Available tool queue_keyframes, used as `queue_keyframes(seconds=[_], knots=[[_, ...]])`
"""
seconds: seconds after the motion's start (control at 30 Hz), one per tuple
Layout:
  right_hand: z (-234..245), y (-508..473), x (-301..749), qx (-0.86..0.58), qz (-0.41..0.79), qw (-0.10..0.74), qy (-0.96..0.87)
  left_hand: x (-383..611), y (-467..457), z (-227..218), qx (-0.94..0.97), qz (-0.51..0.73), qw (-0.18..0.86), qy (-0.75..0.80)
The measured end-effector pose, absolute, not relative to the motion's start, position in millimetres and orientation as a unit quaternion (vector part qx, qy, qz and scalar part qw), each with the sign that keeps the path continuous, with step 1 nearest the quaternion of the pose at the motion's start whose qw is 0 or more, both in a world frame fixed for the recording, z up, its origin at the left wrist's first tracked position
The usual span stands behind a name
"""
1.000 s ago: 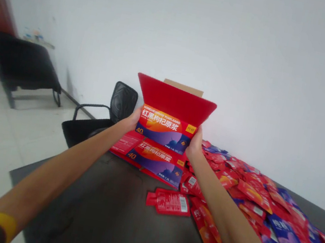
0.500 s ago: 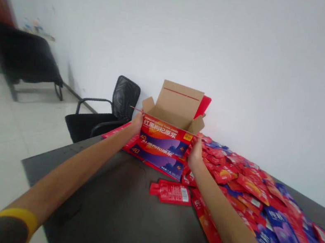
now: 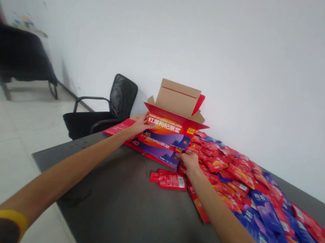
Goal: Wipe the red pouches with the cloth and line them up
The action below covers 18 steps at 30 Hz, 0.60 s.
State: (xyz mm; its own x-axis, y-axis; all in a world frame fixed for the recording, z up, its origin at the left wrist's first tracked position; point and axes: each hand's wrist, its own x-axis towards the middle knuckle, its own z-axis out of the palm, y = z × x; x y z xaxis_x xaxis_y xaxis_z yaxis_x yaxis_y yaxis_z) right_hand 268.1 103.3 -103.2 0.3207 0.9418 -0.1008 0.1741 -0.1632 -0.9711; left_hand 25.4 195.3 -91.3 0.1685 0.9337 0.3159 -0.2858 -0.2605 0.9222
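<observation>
The left hand (image 3: 142, 125) still grips the open box (image 3: 166, 125), while the right hand (image 3: 190, 159) has moved lower, its hold unclear.

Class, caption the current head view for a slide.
Left hand and right hand at an open HONGHEIGOUQI YUANJIANG carton, beside heaped red and blue pouches.

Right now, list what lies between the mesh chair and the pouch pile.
In the head view: left hand, open box, printed cardboard below it, right-hand fingers.

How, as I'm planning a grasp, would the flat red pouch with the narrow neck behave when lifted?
The pouch probably won't roll, resting broad side down. Looking thin, it may bend. Lying low, it could resist pinching off the dark tabletop.
</observation>
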Motion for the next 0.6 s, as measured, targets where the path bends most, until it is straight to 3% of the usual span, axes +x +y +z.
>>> queue_keyframes(seconds=[0.23,0.6], knots=[[-86,107,261,-0.661,0.531,0.415,-0.33,27,211,-86,0.572,0.604,0.457,0.316],[-72,48,262,-0.613,0.594,0.428,-0.297,36,232,-70,0.596,0.582,0.443,0.333]])
